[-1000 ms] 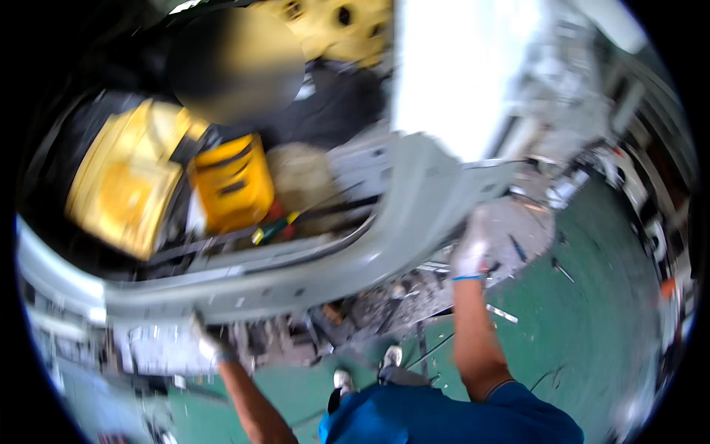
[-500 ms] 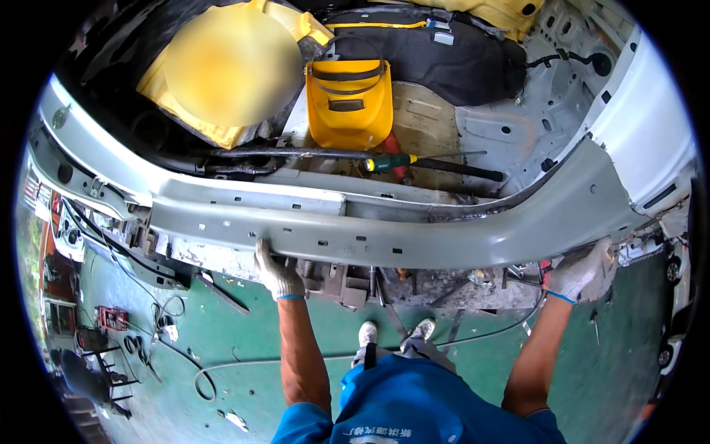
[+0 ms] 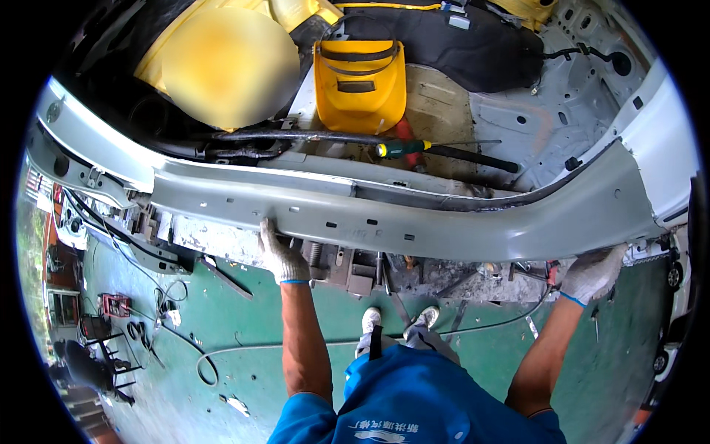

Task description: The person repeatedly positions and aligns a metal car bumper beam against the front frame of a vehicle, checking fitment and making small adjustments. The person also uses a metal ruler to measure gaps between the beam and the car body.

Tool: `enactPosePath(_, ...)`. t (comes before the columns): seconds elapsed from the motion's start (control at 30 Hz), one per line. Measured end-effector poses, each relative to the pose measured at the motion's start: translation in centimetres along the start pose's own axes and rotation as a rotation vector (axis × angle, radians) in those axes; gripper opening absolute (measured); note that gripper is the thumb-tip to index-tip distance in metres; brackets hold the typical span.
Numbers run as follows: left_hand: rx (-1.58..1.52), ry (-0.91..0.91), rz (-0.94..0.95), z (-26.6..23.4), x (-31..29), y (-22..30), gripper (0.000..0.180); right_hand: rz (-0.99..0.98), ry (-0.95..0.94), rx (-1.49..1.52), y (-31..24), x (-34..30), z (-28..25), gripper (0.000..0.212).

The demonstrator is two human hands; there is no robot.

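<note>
A long grey car sill panel (image 3: 473, 229) runs across the lower side of a car body's door opening, curving upward at its right end. My left hand (image 3: 281, 257), in a pale knit glove, grips its lower edge left of the middle, with a finger or thumb lying up against the outer face. My right hand (image 3: 594, 275), gloved likewise, holds the lower edge near the upturned right end. Its fingers are mostly hidden by the panel and shadow. On the car floor behind lie a yellow welding mask (image 3: 360, 92) and a green-and-yellow screwdriver (image 3: 403, 149).
A metal jig bench (image 3: 362, 275) with clamps and loose tools stands under the panel. A hose (image 3: 310, 344) crosses the green floor (image 3: 237, 325) past my feet. A stool (image 3: 85, 366) and red equipment (image 3: 115, 305) are at the left. A dark bar (image 3: 473, 157) lies inside the car.
The whole view has shifted, with the car, panel and floor appearing slightly higher and farther right. Both hands keep their places on the panel's lower edge.
</note>
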State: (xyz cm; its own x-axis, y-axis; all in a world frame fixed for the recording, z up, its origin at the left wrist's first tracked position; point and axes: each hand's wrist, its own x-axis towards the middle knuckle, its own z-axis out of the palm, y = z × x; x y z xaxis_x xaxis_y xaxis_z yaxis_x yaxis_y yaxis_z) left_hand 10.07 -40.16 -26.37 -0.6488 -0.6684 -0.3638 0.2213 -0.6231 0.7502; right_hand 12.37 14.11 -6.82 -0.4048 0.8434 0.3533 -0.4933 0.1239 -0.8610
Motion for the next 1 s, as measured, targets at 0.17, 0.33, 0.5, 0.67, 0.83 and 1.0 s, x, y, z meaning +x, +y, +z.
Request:
enactPosePath(0.17,0.006,-0.011,0.009,1.2,0.5,-0.2,0.072,0.043,-0.003,0.013,0.6,0.8,-1.1,0.065)
enactPosePath(0.33,0.007,-0.055,0.008,1.6,0.8,-0.3,0.073,0.018,-0.029,0.058,1.3,1.2,-1.6,0.059)
enactPosePath(0.5,0.038,-0.026,-0.007,2.1,0.7,-0.4,0.07,0.002,0.001,0.095,0.7,0.3,-0.3,0.052)
enactPosePath(0.67,0.139,-0.088,-0.044,3.0,-0.3,1.0,0.077,0.042,0.013,0.148,0.6,0.2,-0.3,0.053)
enactPosePath(0.83,0.054,-0.004,0.046,1.1,-2.9,1.6,0.071,0.056,-0.009,0.145,-0.3,-0.5,0.8,0.052)
enactPosePath(1.0,-0.002,0.024,0.086,-2.0,-5.3,1.4,0.068,0.1,0.022,0.112,-1.4,-1.7,1.8,0.053)
